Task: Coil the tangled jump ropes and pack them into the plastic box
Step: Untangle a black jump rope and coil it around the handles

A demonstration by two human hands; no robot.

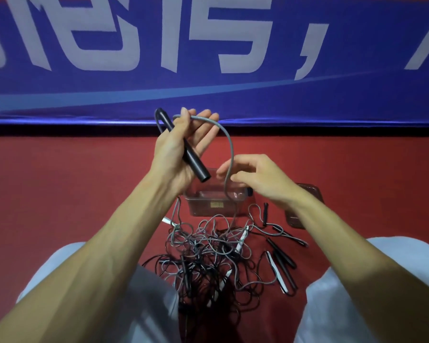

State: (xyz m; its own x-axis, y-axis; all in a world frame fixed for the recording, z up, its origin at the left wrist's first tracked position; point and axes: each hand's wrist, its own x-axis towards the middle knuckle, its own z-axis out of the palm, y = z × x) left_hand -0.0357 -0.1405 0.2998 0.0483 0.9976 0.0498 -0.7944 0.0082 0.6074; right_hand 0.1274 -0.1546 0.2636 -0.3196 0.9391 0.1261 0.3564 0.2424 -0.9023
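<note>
Above the red floor, at centre frame, the left hand is raised with its palm turned toward the camera, gripping a black jump-rope handle that lies diagonally across the palm, one end up beside the thumb, the other pointing down toward the box. The fingers are loosely spread rather than curled tight, and the thumb pins the handle. A grey rope leaves the handle's upper end, passes over the left fingertips, and arcs down to the right. The right hand, lower and to the right, pinches this rope between thumb and fingertips, the remaining fingers half curled.

Directly beneath both hands stands a clear plastic box, open at the top; the grey rope hangs past its near wall, and no coiled rope can be made out inside it. A second dark transparent piece, possibly the lid, lies to the right, partly hidden by the right forearm.

Nearer the camera, between the person's knees in light trousers, lies the tangled pile of jump ropes: grey and black cords intertwined, with black and white handles scattered along its right edge. A blue banner with white characters backs the scene.
</note>
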